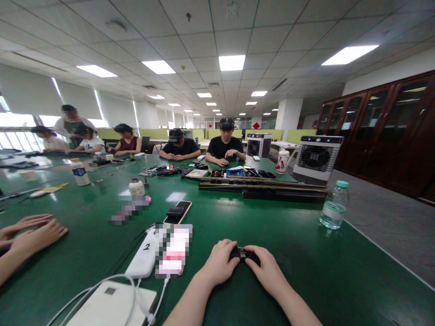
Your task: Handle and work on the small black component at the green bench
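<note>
Both my hands rest on the green table (pixel 292 253) near its front edge. My left hand (pixel 219 265) and my right hand (pixel 267 269) are closed from either side on a small black object (pixel 242 253); only its top shows between my thumbs. A white power bank marked "2" (pixel 142 260) lies to the left of my left hand.
A plastic water bottle (pixel 334 204) stands at the right edge. A phone with a black case on it (pixel 177 212) lies ahead. Long black rails (pixel 261 188) cross the middle. A neighbour's hands (pixel 30 233) lie at left. Several people sit at the far end.
</note>
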Motion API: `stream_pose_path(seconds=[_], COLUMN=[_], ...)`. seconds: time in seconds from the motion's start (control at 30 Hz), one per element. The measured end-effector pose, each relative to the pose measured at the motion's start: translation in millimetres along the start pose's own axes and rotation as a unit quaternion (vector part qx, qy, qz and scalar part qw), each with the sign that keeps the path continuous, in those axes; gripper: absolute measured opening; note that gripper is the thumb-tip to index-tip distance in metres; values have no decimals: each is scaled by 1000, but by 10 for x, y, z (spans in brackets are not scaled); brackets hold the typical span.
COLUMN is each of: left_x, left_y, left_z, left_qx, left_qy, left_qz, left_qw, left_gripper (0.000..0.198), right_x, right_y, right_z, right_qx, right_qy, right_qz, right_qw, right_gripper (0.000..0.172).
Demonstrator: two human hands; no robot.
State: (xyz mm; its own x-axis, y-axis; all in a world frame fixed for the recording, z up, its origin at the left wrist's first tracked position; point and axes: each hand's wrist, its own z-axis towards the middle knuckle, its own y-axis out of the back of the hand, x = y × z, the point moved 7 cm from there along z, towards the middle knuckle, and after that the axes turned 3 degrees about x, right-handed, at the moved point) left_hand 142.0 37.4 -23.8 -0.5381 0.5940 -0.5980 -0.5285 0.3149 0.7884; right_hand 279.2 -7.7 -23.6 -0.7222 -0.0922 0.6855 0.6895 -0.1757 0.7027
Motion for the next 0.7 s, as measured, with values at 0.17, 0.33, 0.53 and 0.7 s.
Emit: stream_pose_path(seconds=[0.17, 0.33, 0.53, 0.7], left_x=[14, -5, -27, -21], left_y=[-2, 15, 35, 28], left_z=[2, -7, -16, -15], left_qx=[-8, -10, -8, -10], left_qy=[-4, -4, 4, -2], left_qz=[-2, -4, -4, -3], left_qw=[1000, 1000, 1000, 1000], left_gripper=[40, 44, 39, 41], right_x=[21, 39, 23, 20], right_y=[2, 10, 6, 5], right_z=[-1, -6, -3, -7], right_qx=[4, 5, 3, 1], right_qy=[2, 2, 2, 0], right_qz=[-3, -5, -7, -8], right_qw=[1000, 1000, 1000, 1000], right_gripper=[28, 29, 30, 30])
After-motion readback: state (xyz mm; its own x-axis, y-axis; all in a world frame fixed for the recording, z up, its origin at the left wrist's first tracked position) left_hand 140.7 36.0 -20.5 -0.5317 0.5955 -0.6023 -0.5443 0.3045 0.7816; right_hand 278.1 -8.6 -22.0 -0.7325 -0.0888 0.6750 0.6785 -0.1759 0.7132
